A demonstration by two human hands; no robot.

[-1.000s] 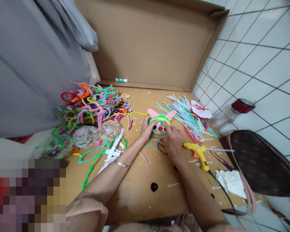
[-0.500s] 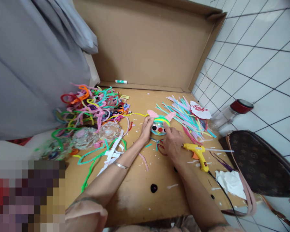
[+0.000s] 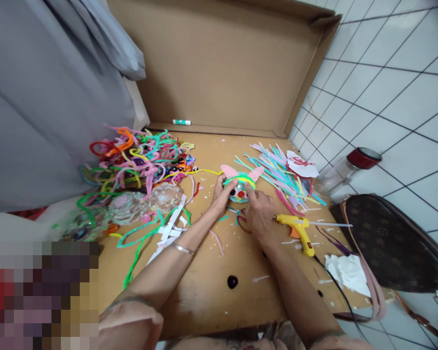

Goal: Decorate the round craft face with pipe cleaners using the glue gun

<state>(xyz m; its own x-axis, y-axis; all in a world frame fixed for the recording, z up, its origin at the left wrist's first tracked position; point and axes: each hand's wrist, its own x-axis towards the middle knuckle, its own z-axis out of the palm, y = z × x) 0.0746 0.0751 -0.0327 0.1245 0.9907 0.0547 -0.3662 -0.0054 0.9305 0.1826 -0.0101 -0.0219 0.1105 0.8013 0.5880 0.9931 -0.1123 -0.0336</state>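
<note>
A small round craft ball [image 3: 240,186] with pink felt ears and green and yellow pipe-cleaner bands sits on the cardboard sheet [image 3: 219,262]. My left hand [image 3: 221,194] grips its left side. My right hand [image 3: 260,214] holds its right side, with the forefinger pressed on the front. A yellow glue gun [image 3: 296,229] lies just right of my right hand. Small scissors [image 3: 234,211] lie below the ball, partly hidden by my hands.
A tangle of coloured pipe cleaners [image 3: 138,158] and clear plastic balls [image 3: 146,201] lie to the left. Cut strips [image 3: 281,177] fan out at right, near a red-lidded jar [image 3: 350,167], a brown bag [image 3: 390,243] and a tissue [image 3: 346,272]. A glue stick [image 3: 181,122] lies by the upright cardboard flap.
Both hands stay on the ball; my right forefinger has shifted slightly over its front. The ball has tipped a little towards me.
</note>
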